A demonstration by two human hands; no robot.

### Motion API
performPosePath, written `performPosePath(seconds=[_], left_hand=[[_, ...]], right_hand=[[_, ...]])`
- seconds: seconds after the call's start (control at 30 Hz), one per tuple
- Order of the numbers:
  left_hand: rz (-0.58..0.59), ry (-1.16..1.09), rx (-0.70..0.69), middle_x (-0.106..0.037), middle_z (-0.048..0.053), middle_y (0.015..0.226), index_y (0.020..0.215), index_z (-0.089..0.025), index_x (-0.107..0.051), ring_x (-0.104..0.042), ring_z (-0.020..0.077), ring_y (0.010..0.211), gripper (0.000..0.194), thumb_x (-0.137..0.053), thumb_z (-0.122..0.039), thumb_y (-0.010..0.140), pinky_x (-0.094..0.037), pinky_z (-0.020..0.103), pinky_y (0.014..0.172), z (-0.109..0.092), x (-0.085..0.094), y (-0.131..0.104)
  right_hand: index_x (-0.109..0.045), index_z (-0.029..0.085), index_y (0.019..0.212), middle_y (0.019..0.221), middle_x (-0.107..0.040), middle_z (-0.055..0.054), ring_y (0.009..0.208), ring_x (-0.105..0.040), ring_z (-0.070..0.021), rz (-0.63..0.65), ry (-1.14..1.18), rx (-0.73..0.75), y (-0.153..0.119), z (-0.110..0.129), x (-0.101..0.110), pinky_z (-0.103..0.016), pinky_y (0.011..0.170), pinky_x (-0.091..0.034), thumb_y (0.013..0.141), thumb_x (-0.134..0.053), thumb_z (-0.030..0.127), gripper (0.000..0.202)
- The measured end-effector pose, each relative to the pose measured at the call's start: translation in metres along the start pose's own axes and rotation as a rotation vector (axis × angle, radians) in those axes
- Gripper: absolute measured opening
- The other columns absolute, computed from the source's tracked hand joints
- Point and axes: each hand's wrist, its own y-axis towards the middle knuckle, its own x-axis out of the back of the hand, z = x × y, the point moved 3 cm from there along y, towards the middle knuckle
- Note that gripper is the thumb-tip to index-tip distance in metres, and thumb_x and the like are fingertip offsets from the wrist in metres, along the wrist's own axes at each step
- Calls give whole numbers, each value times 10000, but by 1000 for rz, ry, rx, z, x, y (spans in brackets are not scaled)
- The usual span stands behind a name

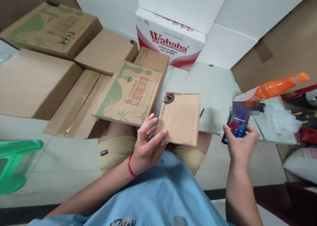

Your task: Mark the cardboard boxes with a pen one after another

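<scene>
My left hand [150, 146] is spread at the near left corner of a small plain cardboard box [182, 120]. One fingertip rests on the box's top, and the other fingers are apart beside its left edge. A dark round mark shows at the box's far left corner. To the right, my right hand [241, 140] grips a smartphone [237, 125] by its sides, its screen lit and facing up. Just left of the small box lies a coconut-printed carton [127, 94]. Part of a thin dark object [202, 112], perhaps a pen, shows at the box's right.
Several more cartons [99, 51] crowd the left side. A Wahaba-like printed white and red water carton [170, 38] stands at the back. An orange bottle [272, 87] and crumpled clear plastic [281, 118] lie at right on the pale cloth [215, 84]. A green stool [15, 166] is at lower left.
</scene>
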Motion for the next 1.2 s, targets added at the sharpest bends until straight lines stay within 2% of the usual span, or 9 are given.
performPosePath(seconds=[0.17,0.37,0.5,0.6,0.7,0.8,0.87,1.07,1.2], left_hand=[[-15,112,76,-472,216,1615,1455,-246,-560,-543,369,1500,550,-735,-96,956,-652,472,1016,-5,11,2],[-3,137,98,-496,200,1591,1464,-263,-540,-591,341,1417,559,-735,-115,962,-635,480,1024,-6,8,5],[-14,3,135,-523,182,1554,1500,-292,-510,-563,347,1478,586,-746,-163,979,-620,540,1088,-1,3,0],[-34,-160,259,-525,204,1577,1607,-294,-377,-665,317,1375,736,-783,-308,993,-674,447,974,8,-4,-6],[5,-166,354,-605,191,1520,1601,-248,-427,-753,274,1200,733,-789,-422,988,-664,395,964,18,-14,-12],[69,-251,380,-697,159,1401,1536,-212,-524,-722,296,1262,625,-733,-490,1016,-600,410,1075,25,-23,-13],[74,-368,449,-698,149,1411,1525,-207,-533,-699,288,1283,616,-700,-533,1030,-564,395,1101,28,-26,-10],[-94,-649,913,-770,66,1241,1253,-226,-722,-673,285,1258,517,-687,-672,994,-518,366,1113,29,-33,6],[-266,-1064,1232,-752,64,1408,1326,-251,-738,-577,329,1476,660,-755,-753,898,-473,441,1234,23,-52,9]], right_hand=[[-561,101,1311,1393,-550,-303,1257,-601,-431,302,-250,-135,11,-46,-72,-579,1112,-507,677,-843,554,829],[-559,94,1334,1365,-540,-291,1231,-576,-420,327,-243,-101,12,-44,-112,-569,1099,-491,706,-826,581,838],[-600,107,1326,1481,-505,-302,1419,-460,-439,272,-97,138,6,-22,-108,-637,1202,-369,821,-730,575,701],[-590,155,1412,1460,-600,-237,1323,-603,-322,483,277,239,-18,-1,-104,-542,1133,-489,955,-610,599,637],[-481,202,1589,1590,-577,-212,1303,-659,-250,785,581,146,-49,13,-108,-445,1085,-554,977,-634,611,751],[-376,255,1690,1689,-501,-202,1182,-720,-237,921,736,6,-66,12,-116,-436,986,-617,891,-765,612,957],[-425,268,1673,1618,-591,-178,1093,-748,-244,997,790,-92,-69,6,-122,-443,945,-637,814,-853,613,1020],[-785,275,1308,1342,-781,-91,1276,-716,-345,1148,859,-111,-61,-6,-110,-481,1101,-584,759,-903,680,692],[-795,314,1262,1353,-781,-103,1417,-644,-376,1129,970,-118,-68,-11,-87,-534,1206,-515,679,-916,765,748]])
